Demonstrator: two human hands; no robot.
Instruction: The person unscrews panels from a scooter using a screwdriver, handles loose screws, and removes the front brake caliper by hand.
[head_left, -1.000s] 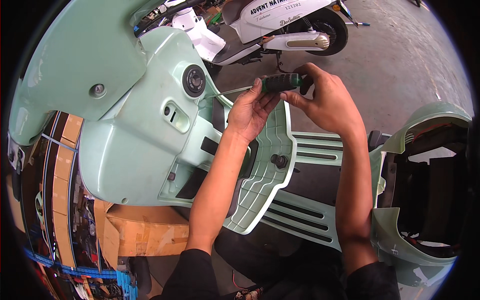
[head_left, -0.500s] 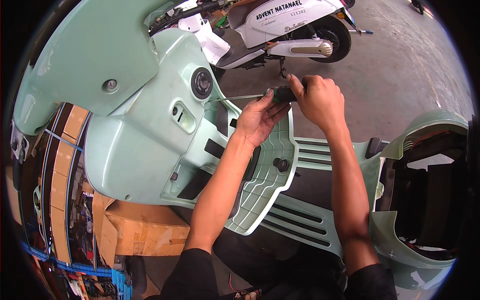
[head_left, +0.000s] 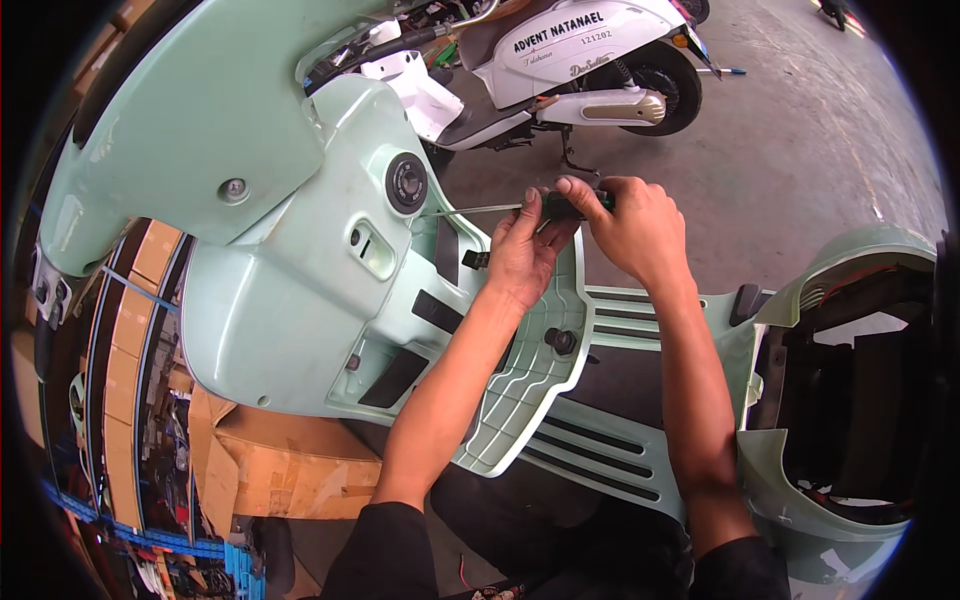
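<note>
A long screwdriver (head_left: 482, 209) lies nearly level across the scooter's front section, its thin metal shaft reaching left to the mint-green inner panel (head_left: 290, 300), just below the round black lock ring (head_left: 406, 183). My right hand (head_left: 638, 228) is wrapped round the rear of its dark, green-marked handle. My left hand (head_left: 522, 258) holds it nearer the shaft with thumb and fingers, palm turned up. The shaft's tip meets the panel's edge; what it touches there is too small to tell. Under my hands leans a loose ribbed mint-green cover (head_left: 530, 400) with a black knob (head_left: 560, 341).
The slotted footboard (head_left: 600, 445) runs toward the scooter's open rear body (head_left: 765, 470) at right. An opened cardboard box (head_left: 290, 465) sits at lower left beside shelving with cartons (head_left: 125, 370). A white scooter (head_left: 560, 60) stands on the grey floor beyond.
The view has shifted slightly, so the green panel appears lower and farther right. My left hand sits a little farther right, and my right hand's grip on the screwdriver handle has turned slightly.
</note>
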